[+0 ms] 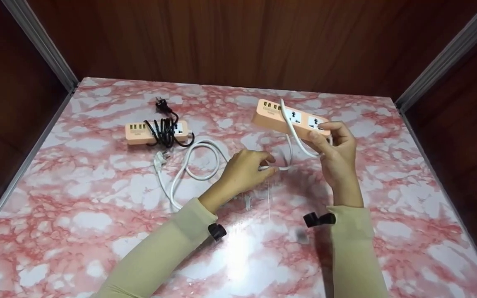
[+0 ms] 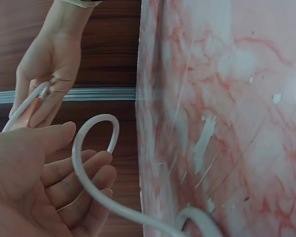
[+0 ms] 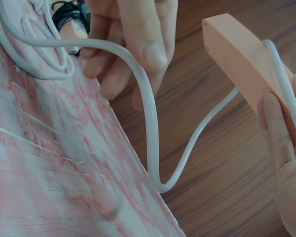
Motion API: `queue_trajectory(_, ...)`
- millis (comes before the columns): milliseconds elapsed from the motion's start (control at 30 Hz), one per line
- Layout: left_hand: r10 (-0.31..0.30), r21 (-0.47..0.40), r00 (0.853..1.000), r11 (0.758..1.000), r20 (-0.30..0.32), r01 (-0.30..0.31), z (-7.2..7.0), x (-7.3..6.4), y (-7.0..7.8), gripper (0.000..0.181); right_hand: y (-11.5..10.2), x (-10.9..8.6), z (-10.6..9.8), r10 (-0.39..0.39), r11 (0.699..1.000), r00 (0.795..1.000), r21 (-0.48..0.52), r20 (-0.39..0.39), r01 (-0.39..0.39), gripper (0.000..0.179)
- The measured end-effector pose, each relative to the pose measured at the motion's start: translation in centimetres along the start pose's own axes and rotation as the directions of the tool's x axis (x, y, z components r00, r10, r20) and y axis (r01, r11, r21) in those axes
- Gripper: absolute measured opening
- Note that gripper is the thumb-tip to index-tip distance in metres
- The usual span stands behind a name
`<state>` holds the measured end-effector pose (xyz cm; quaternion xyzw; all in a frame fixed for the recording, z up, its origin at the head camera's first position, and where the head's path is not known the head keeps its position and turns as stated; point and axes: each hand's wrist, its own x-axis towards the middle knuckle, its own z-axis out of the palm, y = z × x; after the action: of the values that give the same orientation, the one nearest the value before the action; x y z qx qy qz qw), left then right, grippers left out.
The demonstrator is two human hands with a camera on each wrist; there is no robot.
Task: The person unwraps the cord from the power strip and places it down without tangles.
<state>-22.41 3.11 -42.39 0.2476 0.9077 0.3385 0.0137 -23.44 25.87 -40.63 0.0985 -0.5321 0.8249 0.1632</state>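
Note:
My right hand (image 1: 340, 161) grips the end of a peach power strip (image 1: 278, 120), held above the table and tilted, thumb on the near side. A white cord (image 1: 290, 120) crosses over the strip's face; its lower part hangs in a bend towards my left hand (image 1: 246, 169). In the left wrist view, the left hand's relaxed fingers (image 2: 81, 165) stand apart from the thumb, with the white cord running across them. The right wrist view shows the strip's plain underside (image 3: 241, 59) and the right fingers along its edge.
A second peach power strip (image 1: 135, 130) lies at the left, wrapped in a black cord (image 1: 166, 132) with its black plug (image 1: 162, 104) behind it. Loose white loops and a white plug (image 1: 160, 159) lie before it. Wooden panels (image 1: 238, 45) stand around the marbled table (image 1: 77, 231).

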Motion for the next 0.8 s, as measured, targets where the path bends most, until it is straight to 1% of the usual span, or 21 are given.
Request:
queue_trajectory(200, 0.025, 0.003, 1.000, 1.000, -0.001, -0.025, 0.3, 0.6, -0.4, 0.021, -0.1, 0.1, 0.0, 0.005, 1.000, 1.000, 0.002, 0.007, -0.005, 0.019)
queue_trajectory(367, 0.032, -0.031, 0.999, 0.999, -0.003, -0.032, 0.0, 1.0, -0.9, 0.017, -0.1, 0.2, -0.1, 0.001, 1.000, 1.000, 0.008, 0.009, -0.001, 0.019)
queue_trajectory(533, 0.057, -0.058, 0.998, 0.997, -0.019, -0.058, -0.3, 1.6, -1.6, 0.019, -0.2, 0.1, -0.2, -0.008, 1.000, 1.000, 0.019, 0.024, 0.007, 0.020)
queue_trajectory(633, 0.063, -0.064, 0.998, 0.996, -0.012, -0.063, -0.8, 1.9, -2.0, 0.025, -0.4, 0.0, -0.2, -0.017, 0.999, 0.999, 0.033, 0.034, 0.016, 0.020)
queue_trajectory(700, 0.045, -0.082, 0.999, 0.996, -0.006, -0.045, -1.1, 2.1, -2.2, 0.030, -0.5, -0.1, -0.2, -0.023, 0.999, 0.999, 0.044, 0.038, 0.021, 0.021)
queue_trajectory(800, -0.029, -0.161, 1.000, 0.986, 0.011, 0.030, -1.8, 2.5, -2.6, 0.030, -0.6, -0.2, -0.2, -0.027, 0.999, 0.999, 0.037, 0.045, 0.025, 0.021)
